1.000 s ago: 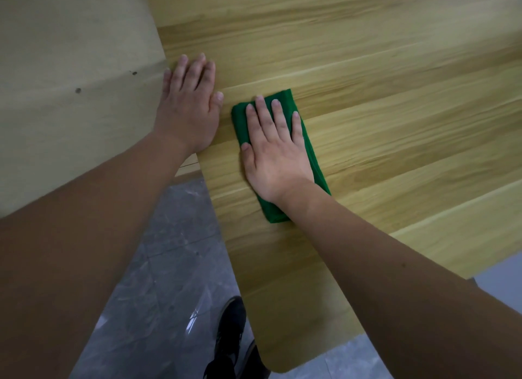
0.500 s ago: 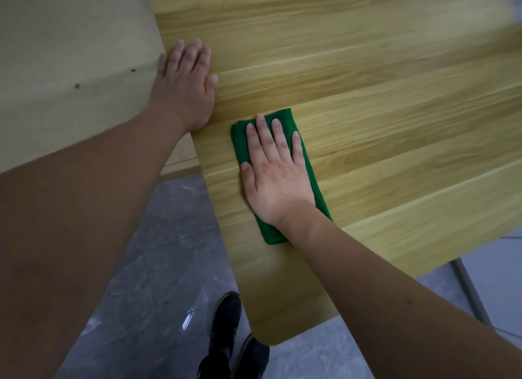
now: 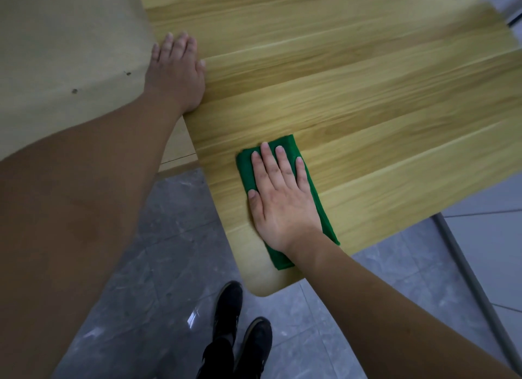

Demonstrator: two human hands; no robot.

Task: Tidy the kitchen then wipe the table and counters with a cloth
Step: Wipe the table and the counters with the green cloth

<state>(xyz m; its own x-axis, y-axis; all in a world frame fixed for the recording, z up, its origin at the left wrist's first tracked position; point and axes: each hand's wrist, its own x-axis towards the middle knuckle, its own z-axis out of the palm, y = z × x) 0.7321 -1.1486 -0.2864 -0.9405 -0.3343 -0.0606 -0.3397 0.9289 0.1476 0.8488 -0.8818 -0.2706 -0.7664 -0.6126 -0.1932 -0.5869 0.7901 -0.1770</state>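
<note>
A folded green cloth lies flat on the wooden table, close to the table's near rounded corner. My right hand presses on the cloth with straight, spread fingers and covers most of it. My left hand rests flat on the table's left edge, fingers straight and together, holding nothing. The two hands are well apart.
A beige panel stands to the left of the table, touching its edge. Grey tiled floor lies below, with my black shoes near the table's corner. A grey metal table leg slants down at the right.
My right hand has slid the green cloth toward me, down to the table's near corner. My left hand has stayed on the table's left edge.
</note>
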